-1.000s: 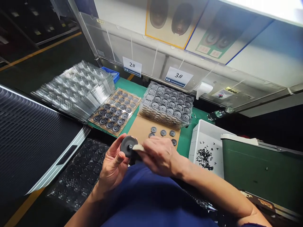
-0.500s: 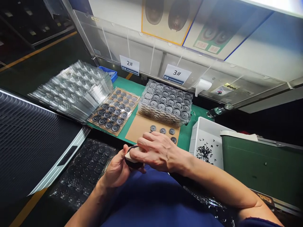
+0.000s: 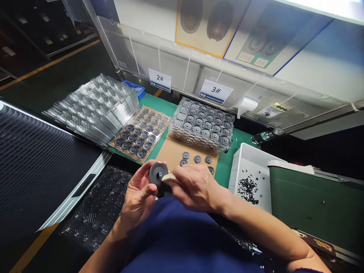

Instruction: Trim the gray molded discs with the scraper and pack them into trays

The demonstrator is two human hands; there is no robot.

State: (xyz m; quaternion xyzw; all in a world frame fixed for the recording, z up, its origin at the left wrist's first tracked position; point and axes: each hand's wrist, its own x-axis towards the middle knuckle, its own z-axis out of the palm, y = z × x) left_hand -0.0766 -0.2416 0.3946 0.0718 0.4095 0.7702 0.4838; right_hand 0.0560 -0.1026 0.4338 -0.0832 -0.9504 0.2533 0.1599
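Note:
My left hand (image 3: 138, 197) grips a round dark-grey disc (image 3: 155, 173) by its edge, with the small raised hub in its middle facing up. My right hand (image 3: 197, 186) pinches a flat cream-coloured pad (image 3: 169, 177), whose tip is close to the disc's hub; whether they touch I cannot tell. Something dark below the pad is partly hidden by my fingers. Beyond my hands, several similar loose discs (image 3: 197, 159) lie on a brown cardboard sheet (image 3: 167, 151).
A clear tray (image 3: 155, 149) partly filled with discs lies left of a stack of filled trays (image 3: 201, 125). Empty clear trays (image 3: 93, 102) are piled farther left. On the right stand a white bin (image 3: 263, 182) with small black pieces and a green box (image 3: 309, 204).
The disc has come into view, face up, in my left hand. My right hand with the pad has moved slightly right, off the disc's top. The whole view has shifted a little.

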